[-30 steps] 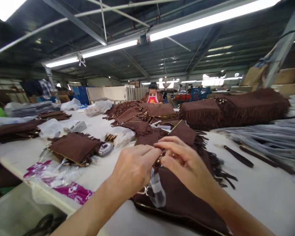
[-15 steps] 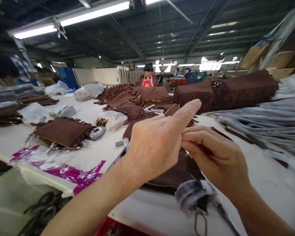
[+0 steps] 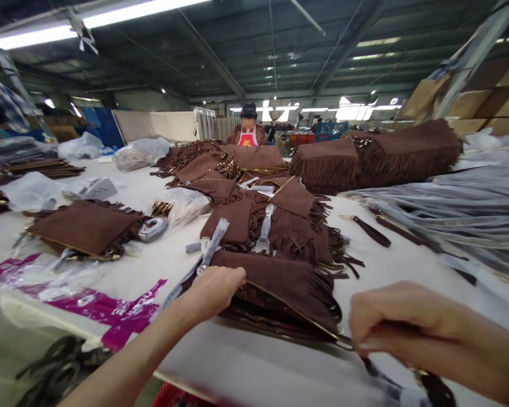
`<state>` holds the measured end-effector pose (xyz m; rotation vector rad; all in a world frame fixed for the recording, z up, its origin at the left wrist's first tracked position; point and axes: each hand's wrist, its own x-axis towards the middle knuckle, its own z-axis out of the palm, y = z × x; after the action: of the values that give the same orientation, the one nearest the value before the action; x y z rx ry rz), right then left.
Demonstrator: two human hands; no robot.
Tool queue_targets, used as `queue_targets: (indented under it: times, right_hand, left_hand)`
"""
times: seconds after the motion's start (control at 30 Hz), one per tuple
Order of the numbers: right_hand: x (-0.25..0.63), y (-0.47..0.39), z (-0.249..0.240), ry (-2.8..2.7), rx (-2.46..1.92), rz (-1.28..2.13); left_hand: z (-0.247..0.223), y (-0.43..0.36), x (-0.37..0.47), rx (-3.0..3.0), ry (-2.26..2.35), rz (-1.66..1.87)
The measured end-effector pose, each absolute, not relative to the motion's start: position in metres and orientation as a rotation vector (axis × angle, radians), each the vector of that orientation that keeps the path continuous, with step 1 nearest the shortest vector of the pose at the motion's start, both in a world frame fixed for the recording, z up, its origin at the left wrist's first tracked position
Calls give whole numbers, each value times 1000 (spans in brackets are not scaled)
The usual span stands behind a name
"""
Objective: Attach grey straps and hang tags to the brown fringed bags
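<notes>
A brown fringed bag (image 3: pixel 275 280) lies at the table's near edge, its gold zipper side open toward me. My left hand (image 3: pixel 223 285) is closed on the bag's upper left edge, beside a strap wrapped in clear plastic (image 3: pixel 214 243). At the bag's right corner, near a gold ring, my right hand (image 3: pixel 390 322) is closed, its fingers partly hidden. From under it hangs a dark strap with metal hardware (image 3: pixel 432 387), partly wrapped in plastic. What exactly the right fingers pinch is too blurred to tell.
More brown fringed bags (image 3: pixel 297 226) are heaped behind. Another bag (image 3: pixel 89 226) lies left, near purple printed tape (image 3: pixel 123 311). A short wrist strap (image 3: pixel 371 230) and plastic-wrapped straps (image 3: pixel 470 198) lie right. A person in a red apron (image 3: pixel 248 137) is across the table.
My hands were together above the bag and have moved apart and down, the left onto the bag's edge, the right to its right corner. The bag's zipper side now gapes.
</notes>
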<state>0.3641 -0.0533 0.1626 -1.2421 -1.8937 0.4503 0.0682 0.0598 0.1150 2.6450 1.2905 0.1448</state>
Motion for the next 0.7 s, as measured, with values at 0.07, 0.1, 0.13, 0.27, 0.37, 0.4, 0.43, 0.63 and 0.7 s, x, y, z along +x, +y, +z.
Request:
queue_targets:
  times: [0.07,0.1,0.13,0.27,0.37,0.4,0.43,0.63,0.7]
  right_hand:
    - [351,-46,150,-1960,-1278,454]
    - [346,-41,144,-1991,-1298,454]
    - [343,-35,138,-2027,-1320,457]
    - [344,-12,126,-2335,-1427,525]
    - [348,0,125,-2551,-1545,541]
    - [347,3,127,-2583,-1563,528]
    - [343,4,129,-2600,-1563,509]
    - [291,-9,150,-2517,-1277,690]
    - [272,-6,150,-2432,-1233,774]
  left_hand:
    - [113,68,71,2595,1332,238]
    - [111,72,72,2572,1327,277]
    - [109,76,72,2553,1313,308]
    - [101,88,68,2481,1240,392]
    - [99,95,67,2391,1183,449]
    - [98,98,67,2358,1169,464]
    - [97,100,67,2327,1161,478]
    - [85,113,68,2158,1211,534]
    - [81,117,68,2110,1224,547]
